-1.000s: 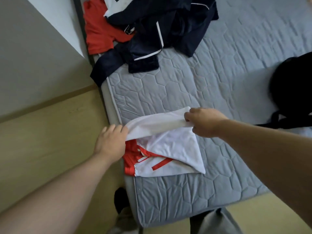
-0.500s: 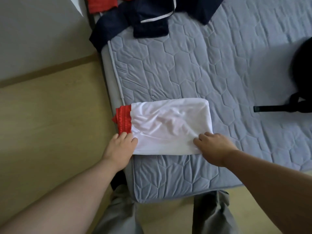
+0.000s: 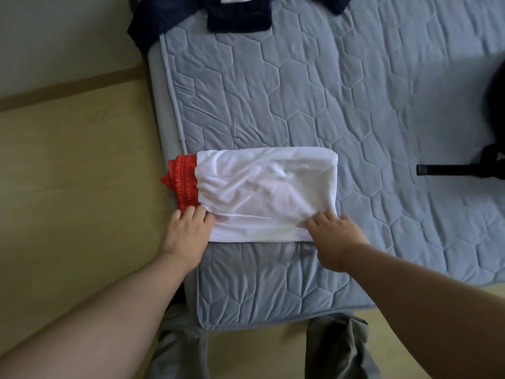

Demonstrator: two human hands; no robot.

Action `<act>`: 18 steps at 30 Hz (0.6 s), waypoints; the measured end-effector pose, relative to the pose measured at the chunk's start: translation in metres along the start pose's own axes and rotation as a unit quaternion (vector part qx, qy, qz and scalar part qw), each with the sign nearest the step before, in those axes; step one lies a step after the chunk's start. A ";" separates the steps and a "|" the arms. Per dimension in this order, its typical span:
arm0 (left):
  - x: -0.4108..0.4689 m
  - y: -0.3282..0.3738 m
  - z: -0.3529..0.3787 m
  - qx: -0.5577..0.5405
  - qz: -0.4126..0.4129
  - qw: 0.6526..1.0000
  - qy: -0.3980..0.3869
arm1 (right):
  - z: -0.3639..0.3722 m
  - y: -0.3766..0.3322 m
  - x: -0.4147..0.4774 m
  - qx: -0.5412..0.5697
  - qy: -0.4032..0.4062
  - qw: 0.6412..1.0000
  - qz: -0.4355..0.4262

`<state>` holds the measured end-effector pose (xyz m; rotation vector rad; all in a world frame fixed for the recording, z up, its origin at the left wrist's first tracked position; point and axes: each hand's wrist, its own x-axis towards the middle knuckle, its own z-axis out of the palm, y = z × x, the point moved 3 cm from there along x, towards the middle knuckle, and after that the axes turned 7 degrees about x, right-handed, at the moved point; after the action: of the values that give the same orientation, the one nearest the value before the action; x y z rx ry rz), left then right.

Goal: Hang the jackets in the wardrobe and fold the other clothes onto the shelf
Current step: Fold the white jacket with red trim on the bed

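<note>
A folded white garment [image 3: 267, 192] lies on the mattress [image 3: 355, 91], against its left edge and a little in from the near-left corner. The cloth is thin, smooth and slightly shiny, folded into a long rectangle with a rounded far-right corner and soft creases across the middle. Its ribbed red waistband [image 3: 184, 181] sticks out at the left end and reaches over the mattress's piped left edge.

The left hand [image 3: 185, 236] rests on the near-left corner of the garment, fingers fairly straight, tips on the red band and the white cloth beside it; it holds nothing. The right hand [image 3: 336, 239] sits on the near-right corner with bent fingers, and creases run toward the fingertips. Whether it pinches a fold or only presses down cannot be told.

The mattress cover is grey-blue, quilted in hexagons. Dark navy clothes [image 3: 237, 17] are heaped at the far-left corner, one part hanging over the edge, well apart from the folded piece. A black bag [image 3: 497, 86] sits at the right edge, its flat strap [image 3: 451, 169] pointing toward the garment without touching it. Bare quilting lies between garment, heap and strap. A yellowish floor [image 3: 76, 165] runs along the left edge up to a grey wall [image 3: 54, 36]. Grey trouser legs [image 3: 341, 351] stand at the near edge.
</note>
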<state>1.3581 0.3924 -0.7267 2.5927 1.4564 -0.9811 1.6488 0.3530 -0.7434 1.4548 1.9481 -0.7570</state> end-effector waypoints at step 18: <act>0.110 -0.001 0.009 -0.135 -0.095 0.972 0.169 | -0.043 0.000 0.112 0.129 0.336 0.929 0.088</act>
<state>1.3934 0.4751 -0.7909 2.5385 1.7942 -0.3186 1.6175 0.4553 -0.7973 2.2416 2.2043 -0.4743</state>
